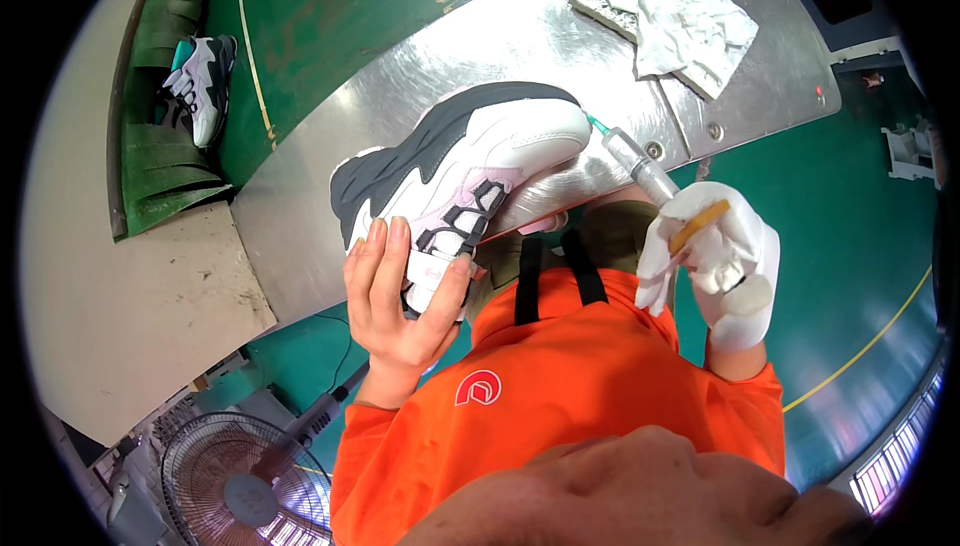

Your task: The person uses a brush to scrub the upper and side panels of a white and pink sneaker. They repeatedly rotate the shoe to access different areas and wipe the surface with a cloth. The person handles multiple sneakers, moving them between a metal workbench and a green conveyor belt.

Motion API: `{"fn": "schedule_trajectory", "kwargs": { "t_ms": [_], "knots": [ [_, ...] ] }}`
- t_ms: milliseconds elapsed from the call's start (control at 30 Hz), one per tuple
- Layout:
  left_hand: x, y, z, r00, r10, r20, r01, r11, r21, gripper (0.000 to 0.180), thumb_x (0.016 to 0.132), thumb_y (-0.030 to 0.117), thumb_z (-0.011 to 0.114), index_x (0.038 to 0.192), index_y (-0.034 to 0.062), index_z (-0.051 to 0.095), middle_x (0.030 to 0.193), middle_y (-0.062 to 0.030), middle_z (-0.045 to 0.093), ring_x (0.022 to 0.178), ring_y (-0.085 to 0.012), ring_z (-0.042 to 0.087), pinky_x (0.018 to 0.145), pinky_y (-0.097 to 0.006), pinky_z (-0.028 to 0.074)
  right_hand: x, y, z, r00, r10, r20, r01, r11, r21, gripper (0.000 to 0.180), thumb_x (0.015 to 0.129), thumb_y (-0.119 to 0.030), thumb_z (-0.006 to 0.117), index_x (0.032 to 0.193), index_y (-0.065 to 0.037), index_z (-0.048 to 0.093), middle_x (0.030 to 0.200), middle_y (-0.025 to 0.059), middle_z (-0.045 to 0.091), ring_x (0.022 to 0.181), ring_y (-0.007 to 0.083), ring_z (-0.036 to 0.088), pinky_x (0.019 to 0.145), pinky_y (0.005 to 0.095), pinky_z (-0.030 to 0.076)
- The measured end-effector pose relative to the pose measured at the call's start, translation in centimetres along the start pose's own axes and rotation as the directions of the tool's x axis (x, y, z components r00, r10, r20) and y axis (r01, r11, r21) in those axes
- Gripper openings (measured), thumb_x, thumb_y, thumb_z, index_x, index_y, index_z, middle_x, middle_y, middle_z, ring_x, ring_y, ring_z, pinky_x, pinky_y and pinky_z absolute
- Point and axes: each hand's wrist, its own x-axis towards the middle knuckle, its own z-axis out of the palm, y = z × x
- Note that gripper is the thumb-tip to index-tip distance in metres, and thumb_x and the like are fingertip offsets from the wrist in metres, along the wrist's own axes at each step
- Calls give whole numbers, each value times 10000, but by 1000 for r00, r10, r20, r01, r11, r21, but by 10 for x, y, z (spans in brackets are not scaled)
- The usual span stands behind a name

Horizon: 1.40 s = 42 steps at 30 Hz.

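So the left hand (395, 311) was pinched around the ankle end of a white, black and pink shoe (450, 171), fingers on one side and thumb on the other, with it tipped sideways over the metal table (300, 201). Meanwhile the right hand (725, 246), in a white glove (762, 271), had its fingers curled around a clear syringe (640, 165), green tip (597, 124) right at the toe, though I couldn't tell if they actually touched. Another shoe (211, 96) sat off left by some green flaps (165, 161).
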Motion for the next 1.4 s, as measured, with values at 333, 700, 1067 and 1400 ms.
{"fn": "schedule_trajectory", "kwargs": {
  "t_ms": [333,700,1067,1400],
  "knots": [
    [49,-18,-21,979,-49,197,78,987,-143,441,604,135,843,1002,81,660,1210,-224,591,1044,-410,600,846,-443,502,13,10,1,992,-78,102,109,930,-351,768,452,4,840,1168,50,566,920,94,644,748,143,641,654,253,518],
    [123,-81,-2,855,-148,498,396,806,-439,500,658,147,831,1082,6,607,1033,-131,649,927,-281,637,834,-329,490,55,55,-32,952,-210,221,291,844,-450,701,555,-83,875,1168,24,552,952,110,648,796,169,643,723,267,529],
    [210,-148,16,392,371,842,503,680,-534,960,643,584,797,1325,-15,483,1332,-165,531,1251,-293,501,1011,-417,388,54,62,-36,969,-181,168,243,826,-509,635,570,-135,848,1129,2,580,911,99,658,768,194,652,684,284,525],
    [228,-84,141,241,530,813,365,727,-582,433,931,373,593,1206,38,600,1118,-99,632,1025,-168,559,880,-298,442,51,58,-38,977,-153,146,187,946,-265,708,612,-25,827,1233,45,494,971,92,642,887,144,632,773,271,521]
  ]
}}
